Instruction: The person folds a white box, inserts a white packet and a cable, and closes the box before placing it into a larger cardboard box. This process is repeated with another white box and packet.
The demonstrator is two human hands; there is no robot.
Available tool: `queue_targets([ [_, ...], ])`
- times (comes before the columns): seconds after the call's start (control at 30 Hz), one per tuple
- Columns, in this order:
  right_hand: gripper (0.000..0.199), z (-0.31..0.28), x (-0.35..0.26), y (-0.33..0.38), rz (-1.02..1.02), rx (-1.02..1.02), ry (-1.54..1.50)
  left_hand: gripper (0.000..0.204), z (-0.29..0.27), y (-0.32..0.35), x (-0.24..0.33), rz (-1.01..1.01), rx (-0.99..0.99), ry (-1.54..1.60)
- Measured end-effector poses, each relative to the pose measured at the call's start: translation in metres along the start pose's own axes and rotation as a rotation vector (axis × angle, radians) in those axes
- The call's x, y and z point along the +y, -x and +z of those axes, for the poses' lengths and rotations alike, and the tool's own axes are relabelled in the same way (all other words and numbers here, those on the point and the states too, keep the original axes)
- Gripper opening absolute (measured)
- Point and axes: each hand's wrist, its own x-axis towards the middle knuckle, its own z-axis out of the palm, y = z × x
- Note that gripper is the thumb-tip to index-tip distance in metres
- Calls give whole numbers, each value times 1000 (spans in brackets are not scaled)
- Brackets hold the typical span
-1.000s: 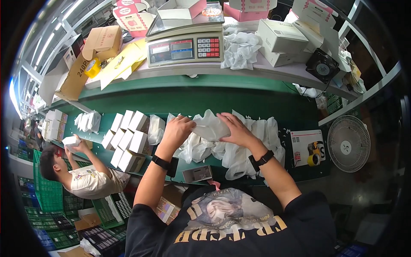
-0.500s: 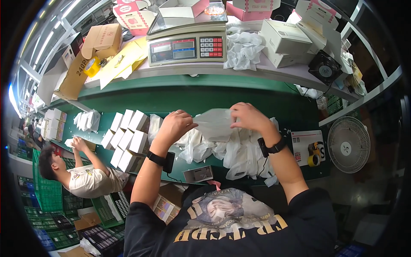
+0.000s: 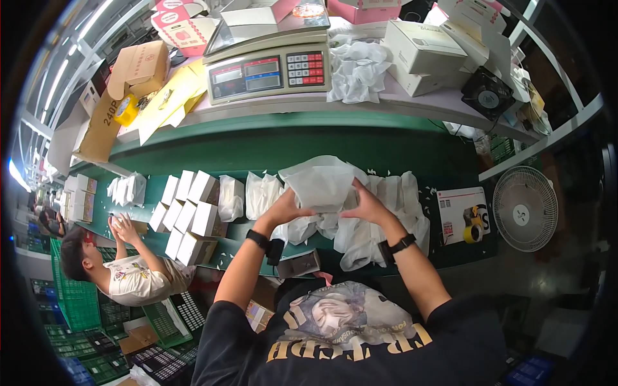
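Head view: green workbench [image 3: 360, 151] under white bags [image 3: 386, 212], fan [image 3: 524, 209] beside it.

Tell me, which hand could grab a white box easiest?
Probably the left hand. The white boxes lie on its side of the green table, while the right hand grips the white bag farther away.

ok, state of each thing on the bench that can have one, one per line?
left hand: gripping the white bag
right hand: gripping the same bag
white bag: held up off the bench, puffed
bag pile: loose, crumpled on the green bench
white boxes: closed, in rows
scale: display lit
fan: spinning or not, cannot tell
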Motion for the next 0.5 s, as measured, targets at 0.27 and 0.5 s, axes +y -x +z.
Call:
queue_targets([
  [0.27, 73, 32, 15, -23, 152, 31, -488, 56, 10, -29, 24, -256, -9, 500],
  [0.5, 36, 35, 10, -32, 296, 226, -333, 27, 18, -24, 8, -369, 250, 604],
])
